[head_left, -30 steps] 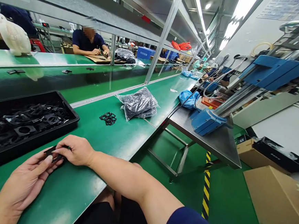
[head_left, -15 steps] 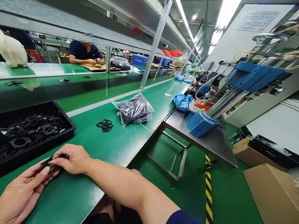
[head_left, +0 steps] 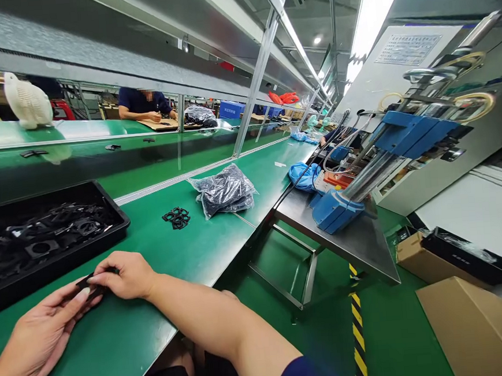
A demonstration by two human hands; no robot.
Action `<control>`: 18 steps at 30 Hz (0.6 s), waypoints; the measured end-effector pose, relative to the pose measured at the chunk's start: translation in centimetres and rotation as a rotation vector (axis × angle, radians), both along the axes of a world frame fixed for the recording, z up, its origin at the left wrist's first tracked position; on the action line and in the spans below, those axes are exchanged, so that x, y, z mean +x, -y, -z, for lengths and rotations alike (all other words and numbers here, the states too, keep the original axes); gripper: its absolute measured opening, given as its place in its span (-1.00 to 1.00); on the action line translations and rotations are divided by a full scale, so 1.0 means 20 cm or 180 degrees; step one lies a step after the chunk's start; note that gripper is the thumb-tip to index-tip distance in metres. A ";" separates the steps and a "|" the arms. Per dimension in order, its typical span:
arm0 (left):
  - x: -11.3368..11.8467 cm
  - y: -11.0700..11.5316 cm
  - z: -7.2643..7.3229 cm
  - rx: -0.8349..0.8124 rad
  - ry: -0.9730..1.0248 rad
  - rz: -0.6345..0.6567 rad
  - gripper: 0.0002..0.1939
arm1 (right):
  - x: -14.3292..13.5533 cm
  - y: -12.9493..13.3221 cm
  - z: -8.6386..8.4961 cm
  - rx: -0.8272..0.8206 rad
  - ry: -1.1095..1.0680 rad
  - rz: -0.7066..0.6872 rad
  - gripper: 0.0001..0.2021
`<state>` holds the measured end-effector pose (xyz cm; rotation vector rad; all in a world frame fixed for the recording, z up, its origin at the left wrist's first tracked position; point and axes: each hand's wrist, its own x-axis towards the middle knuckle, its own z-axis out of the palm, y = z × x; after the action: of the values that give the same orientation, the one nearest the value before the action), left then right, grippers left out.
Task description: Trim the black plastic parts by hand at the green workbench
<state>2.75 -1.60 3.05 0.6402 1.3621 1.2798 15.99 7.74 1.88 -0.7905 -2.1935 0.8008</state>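
Observation:
Both hands meet over the green bench near its front edge, closed on one small black plastic part (head_left: 84,281). My left hand (head_left: 49,328) grips it from the left between thumb and fingers. From the right, my right hand (head_left: 123,274) pinches the same part; the fingers cover most of it, so its full shape is hidden. Just behind the hands stands a black tray (head_left: 120,215) holding many flat black frames with round openings. To the right of the tray lies a small cluster of black ring-shaped parts (head_left: 176,217).
A clear plastic bag of black parts (head_left: 225,191) rests farther right on the bench. Beyond the bench's right edge, a blue press (head_left: 337,207) stands on a metal table (head_left: 351,244). Cardboard boxes (head_left: 474,327) sit on the floor. A co-worker (head_left: 144,106) sits across the line.
The view has tilted slightly, so the bench scene sits a little lower. Both hands stay together on the black part, with only slight finger movement.

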 end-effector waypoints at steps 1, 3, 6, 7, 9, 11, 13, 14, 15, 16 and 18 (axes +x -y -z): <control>0.00 0.00 0.00 -0.0028 -0.0029 -0.0031 -0.61 | 0.00 0.00 0.01 -0.0167 -0.0043 0.0013 -0.87; -0.01 0.00 0.00 -0.0065 -0.0037 -0.0081 -0.58 | 0.00 0.00 0.01 -0.0372 -0.0112 0.0052 -0.85; -0.01 0.00 0.01 -0.0046 0.0031 -0.0035 -0.55 | 0.00 0.00 0.00 -0.0131 -0.0043 -0.0094 -0.87; -0.02 0.00 0.02 -0.0017 0.0054 -0.0052 -0.53 | 0.00 0.00 0.00 0.0022 0.0007 -0.0186 -0.88; -0.02 -0.01 0.03 0.0033 0.0093 -0.0126 -0.48 | 0.00 0.00 -0.02 0.0224 0.0096 -0.0309 -0.90; -0.03 -0.02 0.05 0.0032 0.0122 -0.0202 -0.43 | 0.00 -0.01 -0.02 0.0223 0.0124 -0.0252 -0.89; -0.02 -0.03 0.05 0.0030 0.0160 -0.0227 -0.44 | 0.00 -0.01 -0.02 0.0197 0.0069 -0.0143 -0.89; -0.01 -0.03 0.05 0.0072 0.0194 -0.0239 -0.46 | 0.00 -0.01 -0.01 0.0229 0.0000 -0.0107 -0.89; 0.00 -0.03 0.04 0.0147 0.0235 -0.0267 -0.50 | 0.01 0.00 -0.01 0.0291 -0.0100 -0.0079 -0.88; 0.01 -0.03 0.04 0.0254 0.0285 -0.0297 -0.53 | 0.01 0.00 -0.01 0.0370 -0.0222 -0.0068 -0.87; 0.04 -0.03 0.02 0.0490 0.0382 -0.0296 -0.59 | 0.01 0.01 0.00 0.0515 -0.0502 -0.0037 -0.86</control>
<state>3.50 -1.08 2.65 0.6002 1.2151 1.4849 16.23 7.55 1.94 -0.6141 -2.0930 0.6583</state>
